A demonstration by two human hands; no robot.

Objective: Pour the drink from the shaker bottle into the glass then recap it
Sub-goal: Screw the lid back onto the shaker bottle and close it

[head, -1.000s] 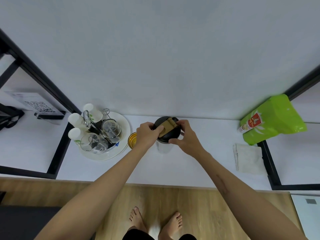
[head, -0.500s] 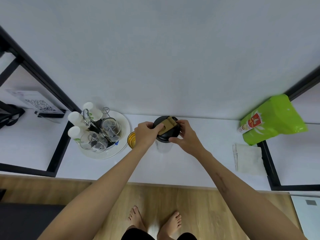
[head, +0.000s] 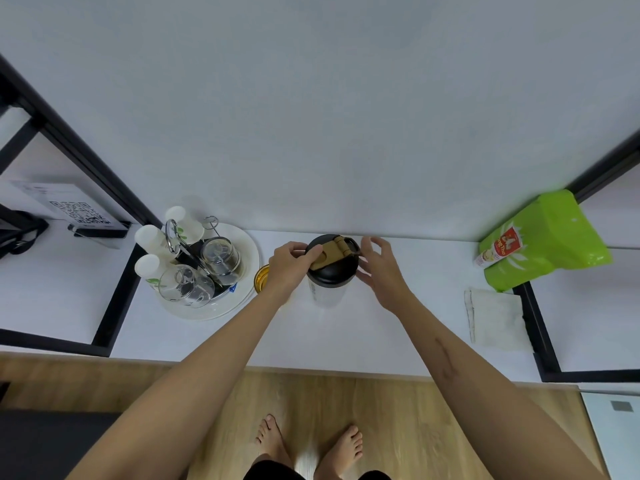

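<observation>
A: Where is the shaker bottle (head: 330,271) found?

B: It is stood upright on the desk (head: 346,334), close to the back edge and about midway along it, against the wall. The black lid (head: 334,263) is seated on top, and the tan flip cap (head: 329,254) is seen lying across it.

A: And the hands?

B: The left hand (head: 289,268) is closed on the left rim of the lid, with the thumb laid against the end of the flip cap. The right hand (head: 382,271) is held just beside the lid on the right, its fingers (head: 375,245) spread apart and nothing clasped in them.

A: Is the glass (head: 262,279) seen?

B: Only partly. It is set just to the left of the bottle, mostly hidden behind the left wrist; an amber liquid is shown in it. To its left, near the desk's back-left part, a white tray (head: 242,299) of cups and jars is kept.

A: So how far is the task judged to be?

B: The pour is judged done, since the drink is in the glass and the bottle's clear body looks empty. The lid is back on. What is left seems small: whether the flip cap is snapped fully down cannot be told, so a last press may be needed before both hands are withdrawn.
</observation>
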